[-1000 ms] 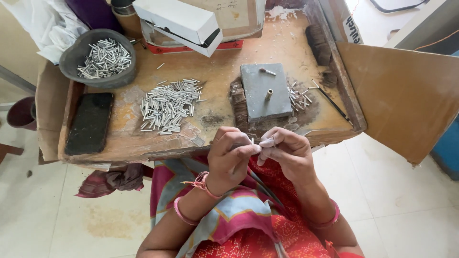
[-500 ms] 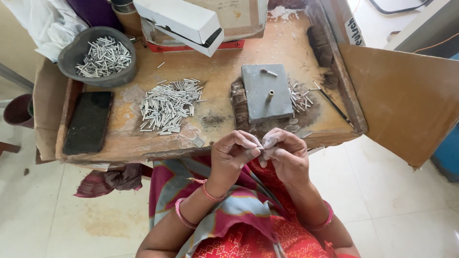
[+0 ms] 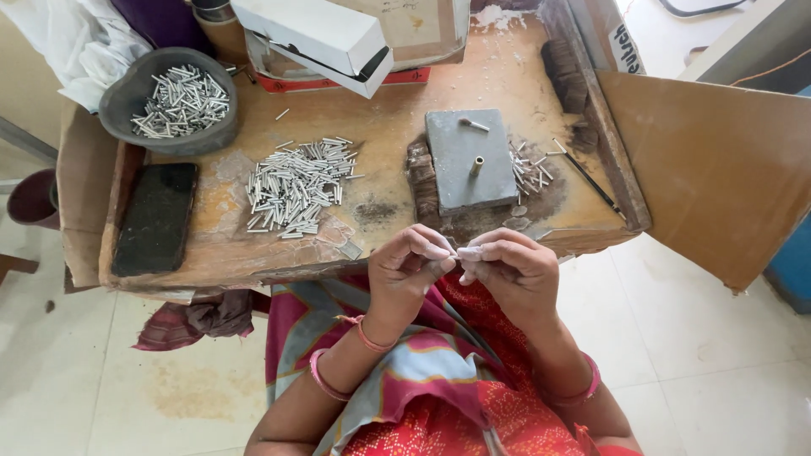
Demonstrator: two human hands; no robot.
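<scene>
Here, both hands' fingers (image 3: 439, 252) pinched on a small pale piece (image 3: 467, 252), just off the workbench edge (image 3: 279, 274).

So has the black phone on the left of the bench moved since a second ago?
No. The black phone lies flat at the left edge of the wooden bench, below the grey bowl of metal tubes, as before.
</scene>
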